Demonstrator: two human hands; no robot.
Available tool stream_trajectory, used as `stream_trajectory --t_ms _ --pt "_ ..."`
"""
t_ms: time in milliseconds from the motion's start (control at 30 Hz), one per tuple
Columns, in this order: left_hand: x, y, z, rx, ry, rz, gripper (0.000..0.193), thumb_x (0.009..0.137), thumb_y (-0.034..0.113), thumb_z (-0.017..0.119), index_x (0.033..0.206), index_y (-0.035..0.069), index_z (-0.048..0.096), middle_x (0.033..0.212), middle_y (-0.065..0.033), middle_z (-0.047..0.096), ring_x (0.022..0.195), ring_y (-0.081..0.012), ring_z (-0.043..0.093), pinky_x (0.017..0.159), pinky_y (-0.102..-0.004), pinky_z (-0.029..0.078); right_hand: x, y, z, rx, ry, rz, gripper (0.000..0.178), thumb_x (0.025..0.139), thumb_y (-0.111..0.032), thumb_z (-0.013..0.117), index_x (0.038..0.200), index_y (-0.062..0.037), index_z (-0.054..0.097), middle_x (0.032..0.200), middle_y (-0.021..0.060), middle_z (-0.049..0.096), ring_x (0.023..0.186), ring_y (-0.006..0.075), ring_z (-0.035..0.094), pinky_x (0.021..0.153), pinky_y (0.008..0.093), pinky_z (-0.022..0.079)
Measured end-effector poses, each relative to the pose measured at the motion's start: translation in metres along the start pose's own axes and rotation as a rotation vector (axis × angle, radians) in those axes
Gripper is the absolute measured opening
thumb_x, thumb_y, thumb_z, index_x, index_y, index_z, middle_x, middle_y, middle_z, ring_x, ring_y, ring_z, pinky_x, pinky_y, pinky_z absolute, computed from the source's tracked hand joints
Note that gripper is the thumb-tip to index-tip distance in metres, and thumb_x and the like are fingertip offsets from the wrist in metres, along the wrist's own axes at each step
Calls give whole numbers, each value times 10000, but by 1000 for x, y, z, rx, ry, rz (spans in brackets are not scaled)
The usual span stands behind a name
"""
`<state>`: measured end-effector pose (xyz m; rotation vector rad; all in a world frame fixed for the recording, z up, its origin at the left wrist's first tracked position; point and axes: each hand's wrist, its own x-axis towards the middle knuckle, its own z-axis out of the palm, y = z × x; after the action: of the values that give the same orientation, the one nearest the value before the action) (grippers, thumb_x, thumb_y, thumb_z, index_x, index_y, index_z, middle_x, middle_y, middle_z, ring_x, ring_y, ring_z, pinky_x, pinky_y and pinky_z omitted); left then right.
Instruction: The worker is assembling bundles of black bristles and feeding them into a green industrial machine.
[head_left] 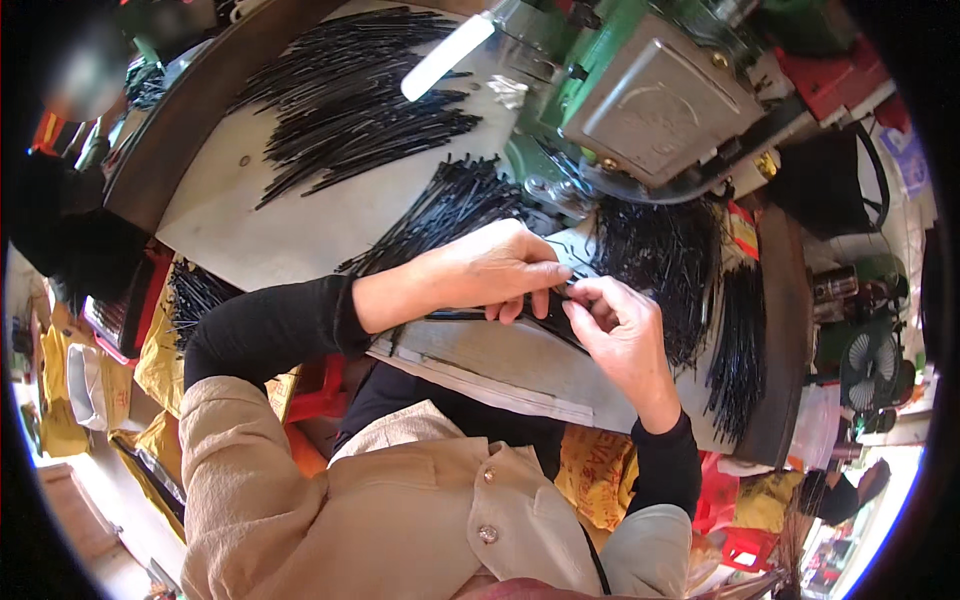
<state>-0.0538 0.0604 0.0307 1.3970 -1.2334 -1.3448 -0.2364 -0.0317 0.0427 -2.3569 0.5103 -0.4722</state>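
Observation:
My left hand [500, 265] and my right hand [622, 325] meet over the near part of the worktable [490, 372]. The fingers of both are pinched together around thin black rods [460, 316], whose exact kind I cannot make out. One end shows under my left fingers, while the fingertips hide the rest. Just beyond my left hand lies a loose bunch of black rods [440, 212]. To the right of my right hand spreads a dense, tangled heap of similar dark pieces [655, 260].
A green machine with a grey metal cover [660, 100] stands beyond my hands, with a white-handled lever [448, 58] jutting left. A large pile of black rods [365, 95] lies at the far left. Another bundle [738, 345] lies along the table's right rim [787, 340]. Yellow sacks [595, 475] sit below.

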Motion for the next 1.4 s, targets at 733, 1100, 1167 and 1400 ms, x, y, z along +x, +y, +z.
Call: stream_trajectory --t_ms 733,1100,1167,1400 --pt "-33 -28 -108 1057 882 348 208 841 218 589 844 17 643 919 -128 617 895 -299 579 750 -367 481 24 44 7 1017 132 341 153 932 -158 517 967 -22 577 793 77 632 649 119 616 597 222 520" --pt "3 -52 -147 1194 1101 267 393 818 291 635 1055 -18 581 1090 -164 563 997 -318 515 856 -398 420 26 48 7 1010 44 367 162 927 -169 526 972 -25 583 781 65 633 665 113 621 592 222 511" --pt "5 -62 -147 1233 1055 271 373 814 302 630 1012 -13 601 1053 -145 556 993 -297 507 852 -379 410 27 49 9 1026 49 361 166 927 -169 524 974 -21 582 776 64 632 654 113 621 578 221 508" --pt "5 -60 -131 1133 985 374 274 797 250 640 924 7 648 935 -139 588 924 -286 531 816 -364 417 29 51 5 1058 121 338 171 928 -161 522 999 -19 587 747 55 628 617 117 618 560 218 504"
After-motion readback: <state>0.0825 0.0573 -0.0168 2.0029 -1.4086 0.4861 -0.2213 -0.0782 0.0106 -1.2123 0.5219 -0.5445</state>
